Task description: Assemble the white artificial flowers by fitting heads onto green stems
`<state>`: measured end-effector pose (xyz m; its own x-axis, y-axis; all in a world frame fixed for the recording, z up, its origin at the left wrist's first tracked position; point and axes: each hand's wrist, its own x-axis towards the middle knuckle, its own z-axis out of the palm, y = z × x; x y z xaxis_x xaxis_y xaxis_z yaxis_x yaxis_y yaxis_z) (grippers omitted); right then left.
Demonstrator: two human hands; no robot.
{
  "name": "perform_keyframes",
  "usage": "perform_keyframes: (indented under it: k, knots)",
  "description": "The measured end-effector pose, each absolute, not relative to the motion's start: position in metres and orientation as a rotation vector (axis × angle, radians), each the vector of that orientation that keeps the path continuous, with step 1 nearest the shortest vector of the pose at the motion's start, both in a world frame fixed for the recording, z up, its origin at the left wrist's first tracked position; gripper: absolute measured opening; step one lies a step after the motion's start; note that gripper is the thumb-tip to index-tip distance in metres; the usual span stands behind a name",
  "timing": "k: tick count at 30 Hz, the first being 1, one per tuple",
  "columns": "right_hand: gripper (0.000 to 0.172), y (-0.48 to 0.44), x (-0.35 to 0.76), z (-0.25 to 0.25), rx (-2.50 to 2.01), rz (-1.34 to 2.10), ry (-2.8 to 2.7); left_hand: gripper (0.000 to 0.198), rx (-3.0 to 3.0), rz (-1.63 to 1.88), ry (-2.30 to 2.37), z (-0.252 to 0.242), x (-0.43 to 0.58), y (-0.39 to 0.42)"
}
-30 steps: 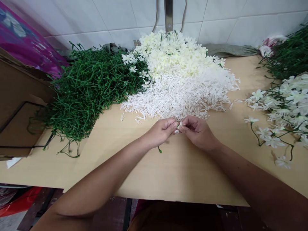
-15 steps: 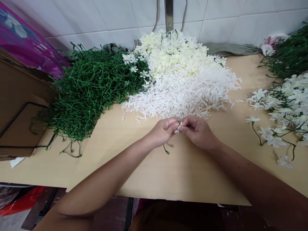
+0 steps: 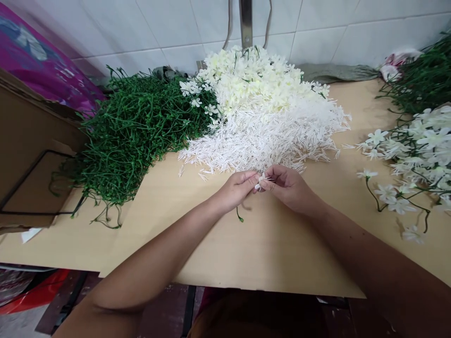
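My left hand point(image 3: 235, 191) is closed in a pinch on a green artificial stem point(image 3: 240, 216), whose free end hangs below the fingers. A small white artificial flower point(image 3: 260, 182) shows between both hands. My right hand point(image 3: 291, 191) pinches at this flower from the right; thin white stamen threads point(image 3: 269, 178) stick out by its fingertips. Just beyond the hands lies a heap of white stamens point(image 3: 260, 143), with a pile of cream-white blossoms point(image 3: 253, 80) behind it. The fingers partly hide where stem and flower meet.
On the left a mound of green stems point(image 3: 137, 126) lies near a cardboard box point(image 3: 28, 155) and a black wire frame point(image 3: 26, 183). White flowers on stems point(image 3: 430, 145) are heaped at right. A tiled wall point(image 3: 120, 28) closes off the back of the board-topped table point(image 3: 211, 253).
The right fingertips have shifted slightly left against the flower, and more of the stamen threads shows. The view has moved a little; both hands still hold together over the board.
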<state>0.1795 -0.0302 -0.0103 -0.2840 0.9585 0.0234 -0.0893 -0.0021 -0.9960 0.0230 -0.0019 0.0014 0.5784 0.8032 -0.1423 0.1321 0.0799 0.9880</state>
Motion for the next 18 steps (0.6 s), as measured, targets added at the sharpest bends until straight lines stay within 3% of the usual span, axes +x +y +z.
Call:
perform_keyframes:
  k: [6,18]
  knots:
    - [0.031,-0.031,0.181,-0.006,-0.925,1.600,-1.194,0.021,1.332,0.578,0.839,0.003,0.022,-0.001]
    - [0.032,-0.030,0.181,-0.003,-0.967,1.660,-0.967,0.035,1.642,0.644,0.695,-0.010,0.017,0.002]
